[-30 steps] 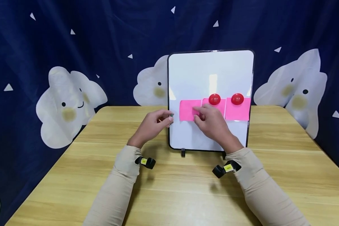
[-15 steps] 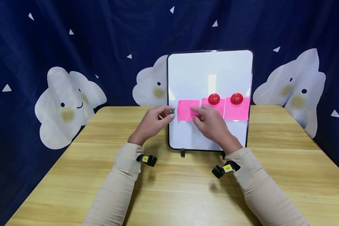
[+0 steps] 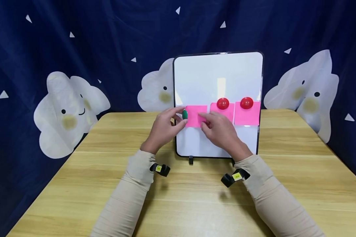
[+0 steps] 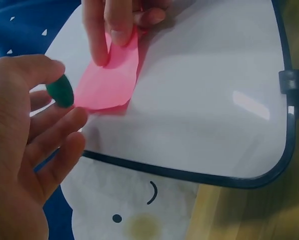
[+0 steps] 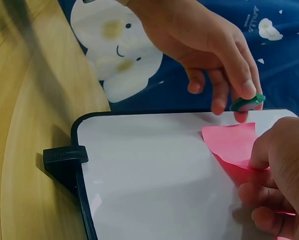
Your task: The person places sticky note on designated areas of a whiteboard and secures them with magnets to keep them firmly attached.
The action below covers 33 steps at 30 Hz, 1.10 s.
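Fingers [image 4: 49, 67] of the left hand [image 3: 163, 130]: thumb and forefinger are pinching a small green magnet [image 3: 184, 114], the remaining fingers hanging loosely spread below it. The magnet is sitting just at the left edge of the leftmost pink note [image 3: 195, 115], close to the board face; whether it is touching the board cannot be told.

Right hand [image 3: 221, 131]: its fingertips [image 4: 120, 35] are pressing flat on the right part of that same pink note, holding the paper against the whiteboard [image 3: 218, 75]. The fingers are lying nearly straight and are gripping nothing. The free left corner of the note is lifting slightly off the surface, as the right wrist view is showing.

Whiteboard: white face, black rim, standing upright on two small black feet [image 3: 191, 160] near the far middle of the wooden table [image 3: 77, 184].

Further pink notes: a middle note [image 3: 225, 112] and a right note [image 3: 247, 116] are hanging in a row beside the first, the three nearly touching edge to edge. Each of these two is being held at its top by a red dome magnet, one [image 3: 222, 103] on the middle note and one [image 3: 246, 103] on the right note.

Sleeves: beige, both forearms are resting low over the table, each carrying a small black wrist camera [image 3: 159, 169].

Backdrop: dark blue cloth [image 3: 77, 42] printed with white clouds and triangles is hanging behind the table.
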Tool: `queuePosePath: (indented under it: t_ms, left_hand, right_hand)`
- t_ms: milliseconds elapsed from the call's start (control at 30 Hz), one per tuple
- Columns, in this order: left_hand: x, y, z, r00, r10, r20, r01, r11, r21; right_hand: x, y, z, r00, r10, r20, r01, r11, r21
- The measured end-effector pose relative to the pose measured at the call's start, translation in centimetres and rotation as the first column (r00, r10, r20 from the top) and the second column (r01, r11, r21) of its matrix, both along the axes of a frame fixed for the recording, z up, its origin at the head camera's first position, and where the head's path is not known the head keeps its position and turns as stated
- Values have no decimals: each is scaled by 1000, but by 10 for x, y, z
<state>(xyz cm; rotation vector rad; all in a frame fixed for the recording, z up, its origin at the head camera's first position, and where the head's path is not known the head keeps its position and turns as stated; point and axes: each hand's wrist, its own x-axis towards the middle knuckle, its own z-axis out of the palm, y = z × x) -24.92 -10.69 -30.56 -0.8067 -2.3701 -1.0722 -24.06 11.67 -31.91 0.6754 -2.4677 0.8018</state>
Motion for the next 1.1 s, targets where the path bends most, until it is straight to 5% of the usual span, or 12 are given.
queuePosePath:
  t_ms: [300, 767, 1100]
  left_hand:
    - [-4, 12, 0, 988, -5, -156, 6, 1000, 3]
    - [-7, 20, 3, 983, 26, -183, -27, 1000, -1]
    - [-9, 27, 10, 949, 101, -299, -158, 972, -172]
  right_hand:
    - [1, 0, -2, 999, -7, -50, 8, 1000, 18]
    - [0, 0, -3, 997, -2, -73, 3, 1000, 21]
    - [-3, 1, -7, 992, -5, -128, 8, 1000, 27]
